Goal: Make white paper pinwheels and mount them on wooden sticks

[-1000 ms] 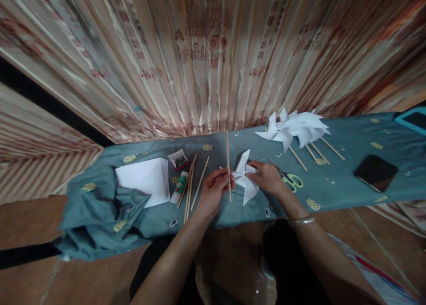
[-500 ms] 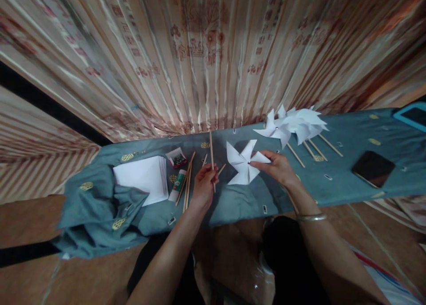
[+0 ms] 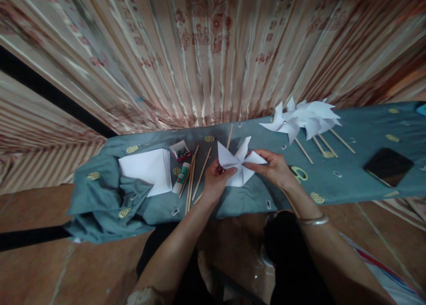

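A white paper pinwheel (image 3: 240, 177) is between my two hands. My right hand (image 3: 271, 165) pinches it near the dark pin at its centre. My left hand (image 3: 218, 176) is closed at the pinwheel's left side, its thumb on the paper. The upper end of a wooden stick (image 3: 230, 136) shows above the pinwheel, and its lower part is hidden behind the paper and my left fingers. Loose wooden sticks (image 3: 190, 180) lie left of my left hand. Green-handled scissors (image 3: 299, 173) lie beside my right wrist, partly covered.
On the blue-green cloth (image 3: 266, 194) lie a stack of white paper (image 3: 146, 169), a glue stick (image 3: 181, 177) and a small box of dark pins (image 3: 180, 151). Several pinwheels on sticks (image 3: 309, 118) lie back right, with a dark phone (image 3: 388, 166) beyond. A curtain (image 3: 213, 74) hangs behind.
My left hand has brought the stick right, behind the pinwheel, and its thumb now presses on the paper. My right hand still pinches the centre. The view has shifted slightly, uncovering the scissors.
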`<action>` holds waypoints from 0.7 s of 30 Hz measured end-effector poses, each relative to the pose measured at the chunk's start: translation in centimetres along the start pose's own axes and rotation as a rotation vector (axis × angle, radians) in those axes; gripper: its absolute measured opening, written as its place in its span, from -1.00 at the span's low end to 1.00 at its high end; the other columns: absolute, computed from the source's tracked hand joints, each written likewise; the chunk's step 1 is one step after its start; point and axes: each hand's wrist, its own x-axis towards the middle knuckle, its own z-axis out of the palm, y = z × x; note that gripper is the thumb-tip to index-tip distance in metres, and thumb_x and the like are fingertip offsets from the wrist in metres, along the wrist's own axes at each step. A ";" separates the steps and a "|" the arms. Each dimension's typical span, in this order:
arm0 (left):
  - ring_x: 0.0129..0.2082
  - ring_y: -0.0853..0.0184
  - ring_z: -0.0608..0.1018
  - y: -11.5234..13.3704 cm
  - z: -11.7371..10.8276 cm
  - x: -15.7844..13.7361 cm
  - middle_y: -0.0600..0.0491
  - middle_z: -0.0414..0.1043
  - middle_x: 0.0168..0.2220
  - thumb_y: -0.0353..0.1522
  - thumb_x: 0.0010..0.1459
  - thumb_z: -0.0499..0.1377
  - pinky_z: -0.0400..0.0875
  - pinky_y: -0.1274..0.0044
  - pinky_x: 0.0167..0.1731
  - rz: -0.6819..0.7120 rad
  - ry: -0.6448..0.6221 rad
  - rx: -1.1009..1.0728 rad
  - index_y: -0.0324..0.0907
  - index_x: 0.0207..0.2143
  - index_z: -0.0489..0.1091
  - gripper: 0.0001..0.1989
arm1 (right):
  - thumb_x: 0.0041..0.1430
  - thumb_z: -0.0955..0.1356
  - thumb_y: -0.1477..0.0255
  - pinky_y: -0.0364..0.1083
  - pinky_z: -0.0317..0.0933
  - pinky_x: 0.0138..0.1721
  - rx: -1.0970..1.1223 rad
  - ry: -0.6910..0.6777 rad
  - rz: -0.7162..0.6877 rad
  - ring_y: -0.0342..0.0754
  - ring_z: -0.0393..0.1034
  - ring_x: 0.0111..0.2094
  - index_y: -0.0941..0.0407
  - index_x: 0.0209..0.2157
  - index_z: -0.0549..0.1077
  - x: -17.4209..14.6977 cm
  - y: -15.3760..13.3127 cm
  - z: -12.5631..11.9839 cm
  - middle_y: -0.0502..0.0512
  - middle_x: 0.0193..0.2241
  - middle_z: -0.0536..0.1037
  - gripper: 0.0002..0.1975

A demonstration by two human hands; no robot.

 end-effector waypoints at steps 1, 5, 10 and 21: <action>-0.38 0.32 0.55 0.0 -0.1 0.0 0.07 0.57 -0.41 -0.32 -0.37 0.48 0.38 0.45 -0.23 0.002 0.001 0.011 -0.23 -0.35 0.49 -0.56 | -0.30 0.58 0.12 -0.08 0.35 -0.34 -0.006 -0.022 0.008 -0.06 0.45 -0.44 0.12 -0.33 0.59 -0.1 -0.1 -0.2 0.01 -0.44 0.63 -0.51; -0.42 0.36 0.53 0.0 -0.1 -0.1 0.09 0.55 -0.44 -0.34 -0.33 0.46 0.37 0.50 -0.28 0.017 -0.016 0.040 -0.22 -0.38 0.49 -0.62 | -0.28 0.58 0.13 -0.13 0.25 -0.41 0.010 -0.140 0.122 -0.12 0.40 -0.48 0.12 -0.35 0.62 -0.1 -0.2 -1.4 -0.01 -0.45 0.62 -0.55; -0.43 0.37 0.52 0.1 -0.1 -0.3 0.09 0.56 -0.43 -0.36 -0.30 0.44 0.36 0.52 -0.31 0.009 -0.029 0.064 -0.22 -0.38 0.49 -0.65 | -0.22 0.54 0.01 -0.14 0.17 -0.47 0.076 -0.169 0.225 -0.16 0.33 -0.54 0.13 -0.52 0.60 0.1 0.4 -2.8 0.01 -0.56 0.58 -0.56; -0.42 0.36 0.52 0.1 0.0 -0.5 0.11 0.55 -0.43 -0.33 -0.32 0.46 0.38 0.51 -0.30 0.012 -0.053 0.069 -0.21 -0.38 0.48 -0.62 | -0.37 0.62 0.25 -0.12 0.30 -0.41 0.234 -0.201 0.300 -0.12 0.45 -0.52 0.12 -0.46 0.63 -0.5 0.5 -0.9 0.02 -0.50 0.64 -0.64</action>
